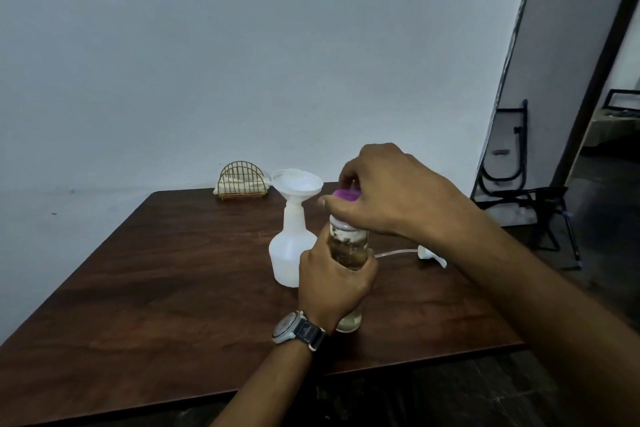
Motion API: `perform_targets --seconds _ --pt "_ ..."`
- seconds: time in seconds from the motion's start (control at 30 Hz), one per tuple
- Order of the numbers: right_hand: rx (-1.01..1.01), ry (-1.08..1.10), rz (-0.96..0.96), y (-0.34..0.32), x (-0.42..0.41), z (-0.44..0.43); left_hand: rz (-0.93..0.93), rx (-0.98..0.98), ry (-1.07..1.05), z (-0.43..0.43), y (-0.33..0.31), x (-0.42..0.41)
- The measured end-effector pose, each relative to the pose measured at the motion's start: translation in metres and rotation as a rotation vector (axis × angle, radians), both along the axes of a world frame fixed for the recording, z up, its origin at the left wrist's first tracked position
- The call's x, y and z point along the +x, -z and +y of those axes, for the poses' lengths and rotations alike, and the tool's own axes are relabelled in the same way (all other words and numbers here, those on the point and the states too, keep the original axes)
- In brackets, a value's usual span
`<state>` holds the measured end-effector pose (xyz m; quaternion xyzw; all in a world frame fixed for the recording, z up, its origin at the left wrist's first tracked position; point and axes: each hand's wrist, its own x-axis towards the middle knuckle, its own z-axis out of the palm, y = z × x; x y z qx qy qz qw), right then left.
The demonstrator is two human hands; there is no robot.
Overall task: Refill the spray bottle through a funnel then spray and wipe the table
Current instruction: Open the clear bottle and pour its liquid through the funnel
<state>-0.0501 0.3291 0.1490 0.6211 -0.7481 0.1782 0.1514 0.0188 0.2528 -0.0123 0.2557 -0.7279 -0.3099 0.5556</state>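
Purple cap sits pinched in the curled fingertips of the right hand, directly above the mouth of the clear bottle, which the left hand grips round its middle, upright, toward the table's near edge. The spray bottle, funnel seated in its neck, stands just beside it on the left and farther back, so the pour likely tips the bottle's long axis leftward and away

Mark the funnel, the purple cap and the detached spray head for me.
funnel (298, 184): head view, inside of its white bowl.
purple cap (342, 194): head view, its exposed top.
spray head (428, 253): head view, its white body.
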Motion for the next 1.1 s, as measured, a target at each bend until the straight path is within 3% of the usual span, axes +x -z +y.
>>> perform_targets --seconds 0.2,0.33,0.4,0.47,0.53,0.6,0.73,0.8,0.9,0.97,1.1 --pt "0.287 -0.253 -0.346 -0.018 -0.022 0.012 -0.024 0.042 0.022 0.000 -0.002 0.000" --pt "0.240 -0.359 -0.599 -0.020 -0.027 0.017 -0.026 0.044 0.034 0.001 -0.003 0.001" --pt "0.128 -0.246 -0.429 -0.020 -0.021 0.012 -0.021 0.034 0.034 0.000 -0.003 0.001" --pt "0.139 -0.086 -0.176 -0.017 -0.014 0.007 -0.022 0.031 0.025 0.001 -0.003 0.001" --pt "0.190 -0.074 -0.073 -0.017 -0.010 0.004 -0.023 0.031 0.028 0.001 -0.003 0.001" --pt "0.242 -0.188 -0.155 -0.021 -0.011 0.007 -0.019 0.041 0.034 0.001 -0.003 0.001" --pt "0.240 -0.440 -0.560 -0.024 -0.013 0.015 -0.024 0.038 0.001 0.001 -0.002 0.000" --pt "0.094 -0.345 -0.467 -0.021 -0.013 0.009 -0.027 0.045 0.006 0.001 -0.002 0.000" --pt "0.116 -0.119 -0.124 -0.014 -0.013 0.001 -0.026 0.044 0.026 0.001 -0.002 0.001" --pt "0.122 -0.172 -0.186 -0.012 -0.010 0.001 -0.019 0.035 0.034 0.001 -0.003 0.001" --pt "0.072 -0.382 -0.483 -0.010 -0.006 0.004 -0.013 0.030 0.021 0.003 -0.005 0.001"
